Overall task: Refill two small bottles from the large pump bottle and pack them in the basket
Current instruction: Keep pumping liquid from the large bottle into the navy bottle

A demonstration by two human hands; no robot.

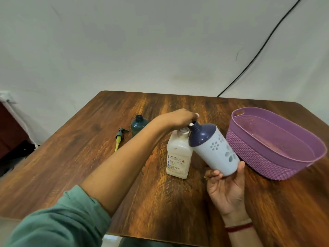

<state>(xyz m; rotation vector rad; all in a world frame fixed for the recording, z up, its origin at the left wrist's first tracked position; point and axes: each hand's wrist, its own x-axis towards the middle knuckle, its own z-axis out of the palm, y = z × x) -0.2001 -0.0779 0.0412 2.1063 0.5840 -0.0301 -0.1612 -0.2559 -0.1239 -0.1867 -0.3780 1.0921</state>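
**Neck meets spout**

On the wooden table (71, 166) the purple basket (249, 154) sits at right. The left hand (178, 118) covers the pump bottle (178, 157) head, clasp unclear. The right hand (224, 189) grips the tilted white bottle (215, 150). A teal bottle (138, 124) stands behind

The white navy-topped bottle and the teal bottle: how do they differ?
The white bottle is tilted in the right hand; the teal bottle stands upright on the table. The white bottle has a flower pattern; the teal bottle is plain. Both are uncapped.
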